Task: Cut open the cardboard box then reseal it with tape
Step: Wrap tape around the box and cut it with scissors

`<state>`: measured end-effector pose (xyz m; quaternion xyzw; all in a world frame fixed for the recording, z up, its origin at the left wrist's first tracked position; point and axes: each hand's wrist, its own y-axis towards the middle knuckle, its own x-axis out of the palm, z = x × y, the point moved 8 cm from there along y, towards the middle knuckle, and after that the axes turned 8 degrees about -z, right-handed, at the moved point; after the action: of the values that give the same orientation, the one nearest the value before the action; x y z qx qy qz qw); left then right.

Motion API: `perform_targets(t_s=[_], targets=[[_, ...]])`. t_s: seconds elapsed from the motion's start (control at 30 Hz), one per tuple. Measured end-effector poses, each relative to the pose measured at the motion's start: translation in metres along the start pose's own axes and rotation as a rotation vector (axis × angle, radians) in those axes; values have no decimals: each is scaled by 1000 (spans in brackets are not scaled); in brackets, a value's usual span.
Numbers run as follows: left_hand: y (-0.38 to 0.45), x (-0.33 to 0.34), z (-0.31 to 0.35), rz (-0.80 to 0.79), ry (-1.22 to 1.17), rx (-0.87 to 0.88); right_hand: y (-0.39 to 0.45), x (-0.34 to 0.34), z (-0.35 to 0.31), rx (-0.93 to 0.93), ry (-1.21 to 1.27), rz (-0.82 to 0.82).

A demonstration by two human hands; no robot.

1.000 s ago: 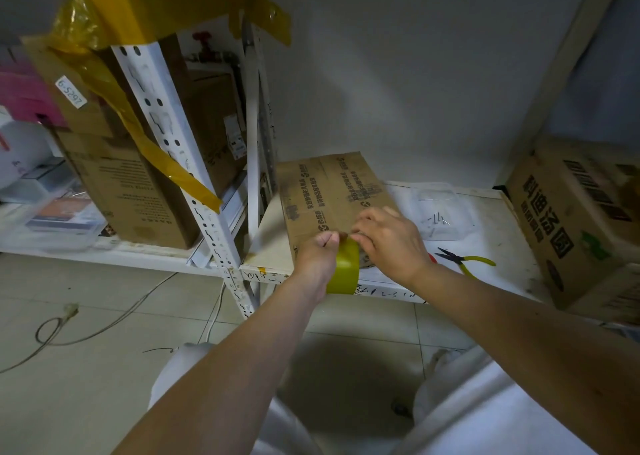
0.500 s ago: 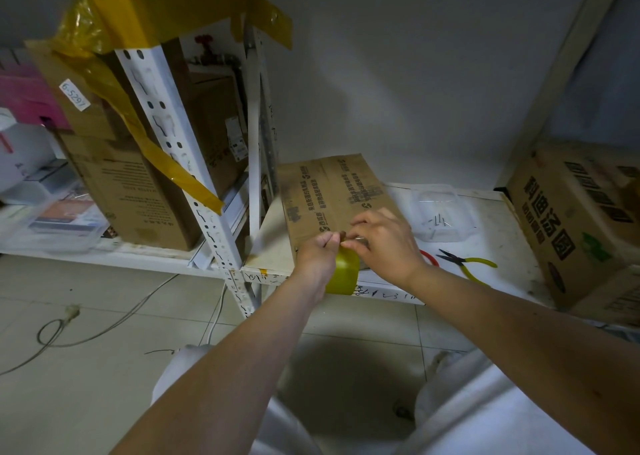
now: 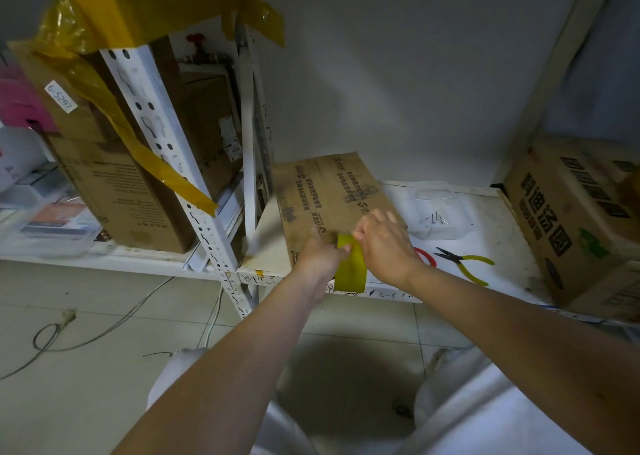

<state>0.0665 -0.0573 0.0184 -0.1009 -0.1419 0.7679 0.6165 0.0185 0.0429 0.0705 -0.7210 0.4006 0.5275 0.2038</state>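
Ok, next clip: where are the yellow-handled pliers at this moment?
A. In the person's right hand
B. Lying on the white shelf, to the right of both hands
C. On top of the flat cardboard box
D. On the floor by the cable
B: the pliers lie untouched on the white shelf, while the right hand and left hand are both at the yellow tape roll.

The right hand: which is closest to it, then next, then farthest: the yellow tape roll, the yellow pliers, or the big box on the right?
1. Yellow tape roll, touching the right hand.
2. Yellow pliers, on the shelf to its right.
3. Big box, at the far right.
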Motion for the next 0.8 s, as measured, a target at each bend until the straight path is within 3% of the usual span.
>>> perform_targets(t_s=[0.13,0.23,0.4,0.53,0.6,0.73,0.8], targets=[[3,8,-1,-17,-72,-32,4,7,21,144,30,-79],[8,17,-1,-12,-84,-35,5,5,35,232,133,-50],[20,36,-3,-1,-114,-76,-1,1,80,449,502,44],[35,67,1,-45,-104,-66,-18,9,104,595,965,-84],[43,85,0,-62,-72,-66,-22,8,116,561,985,-97],[56,126,5,-127,-7,-48,-35,-3,156,637,1055,80],[64,134,3,-79,62,-45,-43,-4,176,694,1112,155]])
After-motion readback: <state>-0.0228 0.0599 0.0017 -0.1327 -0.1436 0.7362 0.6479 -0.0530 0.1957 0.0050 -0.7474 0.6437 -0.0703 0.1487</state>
